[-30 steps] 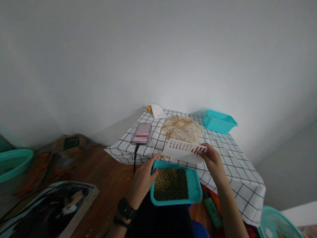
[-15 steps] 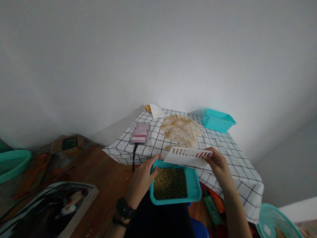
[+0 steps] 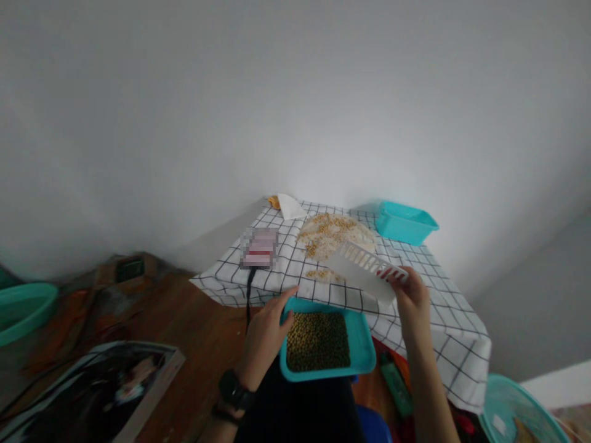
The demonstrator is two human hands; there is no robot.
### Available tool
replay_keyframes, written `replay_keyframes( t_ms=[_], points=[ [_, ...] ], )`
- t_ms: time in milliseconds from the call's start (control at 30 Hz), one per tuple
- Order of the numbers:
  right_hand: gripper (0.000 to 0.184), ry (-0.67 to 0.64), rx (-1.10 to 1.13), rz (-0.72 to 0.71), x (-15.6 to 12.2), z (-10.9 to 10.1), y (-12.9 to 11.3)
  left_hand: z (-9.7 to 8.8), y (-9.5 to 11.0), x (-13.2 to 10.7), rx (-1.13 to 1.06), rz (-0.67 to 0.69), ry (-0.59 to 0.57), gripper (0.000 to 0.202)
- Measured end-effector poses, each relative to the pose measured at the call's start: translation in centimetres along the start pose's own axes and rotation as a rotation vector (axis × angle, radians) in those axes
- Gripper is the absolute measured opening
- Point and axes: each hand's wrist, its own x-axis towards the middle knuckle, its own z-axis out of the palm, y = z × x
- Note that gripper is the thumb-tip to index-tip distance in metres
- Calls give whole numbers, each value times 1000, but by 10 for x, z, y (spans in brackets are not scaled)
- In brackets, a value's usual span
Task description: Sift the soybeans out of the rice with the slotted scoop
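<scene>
Above the near side of the counter (image 3: 270, 284), the right hand (image 3: 412, 289) has its grip closed on one end of a shallow white plastic basket with slotted sides (image 3: 362, 277), tilted so that its plain face shows below the slots. Lower and to the left, the left hand (image 3: 266, 329), a round black watch (image 3: 232, 387) on its wrist, has a loose grip on the left rim of a rectangular turquoise plastic tray (image 3: 362, 344), thumb over the edge. Inside that tray, above the dark-clothed lap (image 3: 295, 409), lie small round beans (image 3: 318, 340), yellowish at left, darker green toward the right. Just beyond the basket, a pale spread of grain and tan beans (image 3: 327, 226) lies on the white cloth with black grid lines (image 3: 446, 301), a smaller patch (image 3: 318, 274) nearer the edge. Behind, to the right, stands a deep turquoise plastic tub (image 3: 401, 227); at the back left is a white sheet (image 3: 290, 208). Nearer on the left lies a blurred, pinkish flat object (image 3: 261, 247), a black strap (image 3: 250, 292) hanging from it over the edge.
</scene>
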Motion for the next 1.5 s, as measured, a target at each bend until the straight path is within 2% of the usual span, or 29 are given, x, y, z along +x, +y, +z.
replay_keyframes(
  t_ms=[200,367,733,1100,1367,1500],
  points=[
    [15,-37,-86,7,-3,29,-14,0,-1,0,-1,-15,-4,53],
    [14,-86,-121,-32,-3,38,-27,-1,1,-1,-13,-29,-14,53],
    [13,-192,-119,-117,-1,37,-38,-2,3,-1,12,-40,-15,51],
    [11,-248,-139,-137,-5,34,-45,-3,5,0,-9,-47,-14,52],
    [12,-230,-95,-119,-8,29,-44,-3,4,-1,8,-46,-10,51],
    [13,-204,-75,-88,-6,24,-37,-1,2,-1,3,-27,1,51]
  ],
)
